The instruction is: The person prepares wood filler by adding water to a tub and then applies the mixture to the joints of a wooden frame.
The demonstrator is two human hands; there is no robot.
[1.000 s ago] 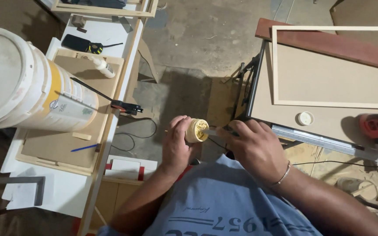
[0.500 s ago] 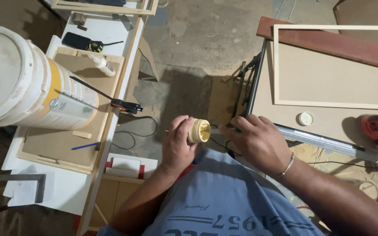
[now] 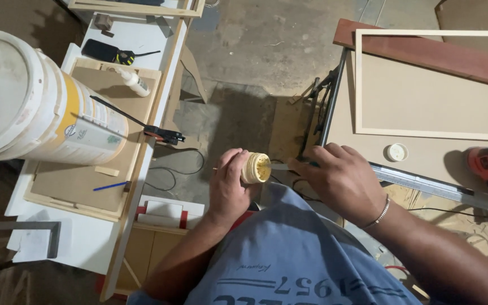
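Left hand [image 3: 228,189] grips the small jar [image 3: 255,168] sideways, mouth facing right (yellowish stuff inside), and right hand [image 3: 343,179] pinches 1 thin blade [image 3: 278,166] level with it.

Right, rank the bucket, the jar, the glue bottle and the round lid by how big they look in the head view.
1. bucket, by far the largest
2. jar, in the left hand, though it sits nearer the camera
3. glue bottle
4. round lid, close to the bottle; unsure
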